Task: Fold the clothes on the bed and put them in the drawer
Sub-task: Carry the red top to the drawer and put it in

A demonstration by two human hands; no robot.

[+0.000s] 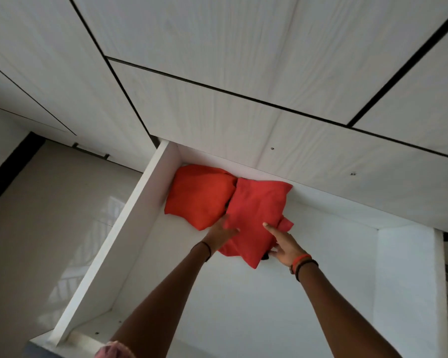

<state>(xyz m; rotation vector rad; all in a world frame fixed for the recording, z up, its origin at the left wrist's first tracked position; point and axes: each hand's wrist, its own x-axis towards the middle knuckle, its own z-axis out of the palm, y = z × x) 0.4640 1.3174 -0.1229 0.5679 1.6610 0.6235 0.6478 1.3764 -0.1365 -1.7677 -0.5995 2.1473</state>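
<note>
No readable text, label, brand, number or sign appears on anything in view.

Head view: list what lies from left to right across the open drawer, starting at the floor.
Floor → drawer's left wall → orange folded cloth → red folded cloth → drawer's right wall.
</note>
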